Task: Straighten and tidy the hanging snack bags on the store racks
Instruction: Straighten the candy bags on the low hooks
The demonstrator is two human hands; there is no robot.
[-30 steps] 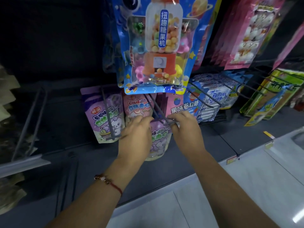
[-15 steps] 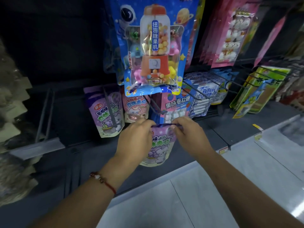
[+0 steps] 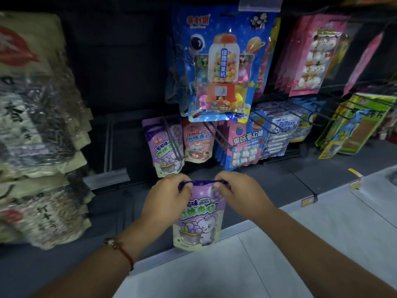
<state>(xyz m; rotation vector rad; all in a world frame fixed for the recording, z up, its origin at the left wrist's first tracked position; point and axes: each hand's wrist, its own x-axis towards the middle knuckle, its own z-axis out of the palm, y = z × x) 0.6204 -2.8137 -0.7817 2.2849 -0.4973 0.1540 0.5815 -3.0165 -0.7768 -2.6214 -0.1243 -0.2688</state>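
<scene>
A purple snack bag (image 3: 198, 220) with a cartoon rabbit hangs free of the rack, held by its top edge in front of the shelf. My left hand (image 3: 166, 201) pinches its top left corner and my right hand (image 3: 238, 194) pinches its top right corner. Behind it, another purple bag (image 3: 164, 147) hangs on a wire hook (image 3: 171, 139), beside a pink bag (image 3: 197, 143). A bare wire hook (image 3: 217, 134) juts out to the right of the pink bag.
A large blue candy-machine bag (image 3: 221, 67) hangs above. Pink-and-blue candy bags (image 3: 245, 147), blue-white bags (image 3: 279, 134) and green bags (image 3: 354, 125) fill hooks to the right. Beige sacks (image 3: 36, 130) crowd the left. A pale floor (image 3: 300, 244) lies below the shelf edge.
Both hands drew the purple bag off the wire hook and pulled it toward me and downward. The view tilted up, showing more of the rack.
</scene>
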